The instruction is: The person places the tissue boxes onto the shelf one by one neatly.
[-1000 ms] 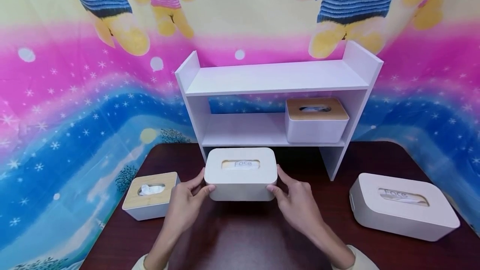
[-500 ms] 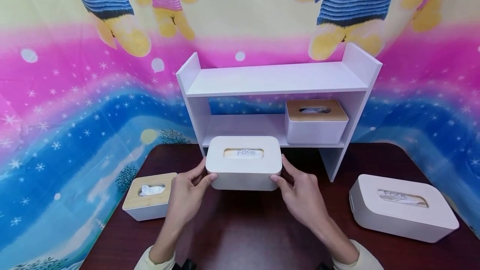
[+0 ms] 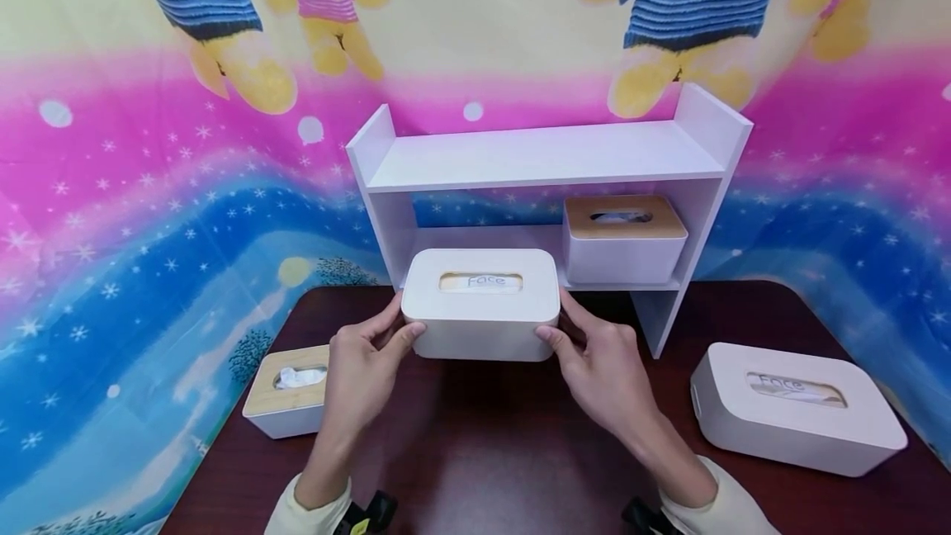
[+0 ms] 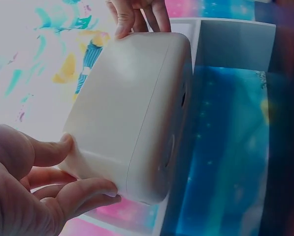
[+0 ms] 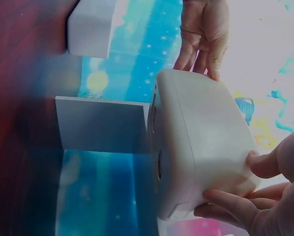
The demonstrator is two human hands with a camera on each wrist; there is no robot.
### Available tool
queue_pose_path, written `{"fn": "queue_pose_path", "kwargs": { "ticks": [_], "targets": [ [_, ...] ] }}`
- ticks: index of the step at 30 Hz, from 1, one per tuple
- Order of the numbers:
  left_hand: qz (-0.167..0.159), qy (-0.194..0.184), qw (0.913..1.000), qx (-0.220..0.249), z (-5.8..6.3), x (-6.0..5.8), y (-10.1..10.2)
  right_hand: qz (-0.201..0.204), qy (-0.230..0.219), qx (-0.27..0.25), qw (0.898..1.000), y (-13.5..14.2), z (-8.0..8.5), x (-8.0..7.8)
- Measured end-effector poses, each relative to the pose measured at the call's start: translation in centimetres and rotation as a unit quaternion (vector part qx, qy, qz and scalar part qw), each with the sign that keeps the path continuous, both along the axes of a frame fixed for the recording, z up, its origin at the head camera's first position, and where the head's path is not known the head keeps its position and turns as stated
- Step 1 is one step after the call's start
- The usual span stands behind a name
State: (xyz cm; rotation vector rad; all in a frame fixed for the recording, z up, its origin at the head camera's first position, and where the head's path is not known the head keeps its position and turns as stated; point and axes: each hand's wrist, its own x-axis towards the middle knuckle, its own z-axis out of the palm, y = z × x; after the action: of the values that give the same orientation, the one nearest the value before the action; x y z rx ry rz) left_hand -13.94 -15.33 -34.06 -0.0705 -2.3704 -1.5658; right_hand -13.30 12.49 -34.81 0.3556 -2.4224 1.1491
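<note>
1 wood-topped box (image 3: 286, 397) sits on the table (image 3: 475, 452) at left; the left hand (image 3: 364, 370), partly closed, grips the left end of the white box (image 3: 481, 338), held up before the shelf (image 3: 546, 159); the right hand (image 3: 607, 378), likewise partly closed, grips its right end.

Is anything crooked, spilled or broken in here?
Nothing looks spilled or broken. The cream box on the right of the table looks crooked, though: it's turned at an angle to the white shelf, while the held box lines up roughly straight with it.
</note>
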Motion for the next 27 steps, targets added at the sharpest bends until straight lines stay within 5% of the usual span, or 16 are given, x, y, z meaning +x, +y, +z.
{"fn": "queue_pose_path", "kwargs": {
  "ticks": [8, 27],
  "targets": [
    [0.0, 0.008, 1.0, 0.004, 1.1, -1.0, 0.1, -0.008, 0.012, 0.011, 1.0, 0.1, 1.3, -1.0],
    [0.029, 0.024, 0.9992, 0.012, 2.0, -6.1, 0.4, -0.035, -0.021, -0.006, 0.999, -1.1, 2.5, -5.9]
  ]
}}
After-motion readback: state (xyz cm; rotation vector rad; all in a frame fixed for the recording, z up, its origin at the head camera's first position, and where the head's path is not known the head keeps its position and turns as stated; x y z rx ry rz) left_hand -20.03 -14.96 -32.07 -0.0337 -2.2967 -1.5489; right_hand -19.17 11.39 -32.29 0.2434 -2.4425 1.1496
